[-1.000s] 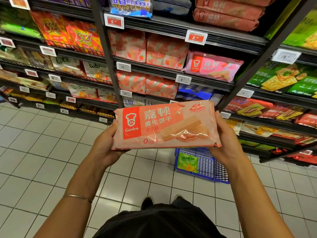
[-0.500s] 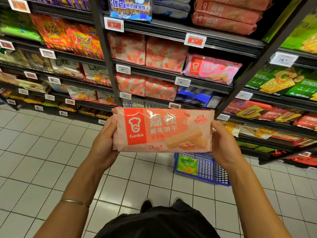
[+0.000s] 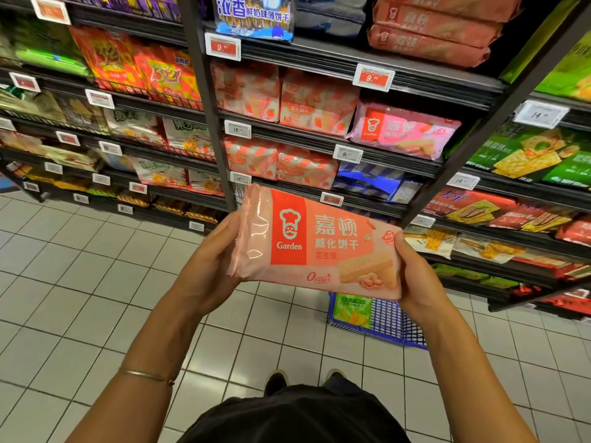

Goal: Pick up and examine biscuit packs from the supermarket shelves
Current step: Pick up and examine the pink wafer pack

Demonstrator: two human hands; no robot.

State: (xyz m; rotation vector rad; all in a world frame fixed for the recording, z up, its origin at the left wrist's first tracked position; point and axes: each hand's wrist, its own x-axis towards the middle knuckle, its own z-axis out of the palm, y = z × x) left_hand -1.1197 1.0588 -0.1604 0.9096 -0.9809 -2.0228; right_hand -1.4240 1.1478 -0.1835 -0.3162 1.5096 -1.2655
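- Tilted since a second earlier, pack (image 3: 319, 244) sat left end raised, before shelves (image 3: 287, 135) (label toward the camera).
- Its ends were gripped by left hand (image 3: 208, 263) and right hand (image 3: 415, 279); examination appeared under way.

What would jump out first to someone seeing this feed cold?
The salmon-pink Garden wafer pack, front facing the camera at mid-view, gripped at its ends by the left hand and right hand. Behind it, dark shelves crammed with biscuit packs fill the upper half; a blue basket sits on the tiled floor just below the pack.
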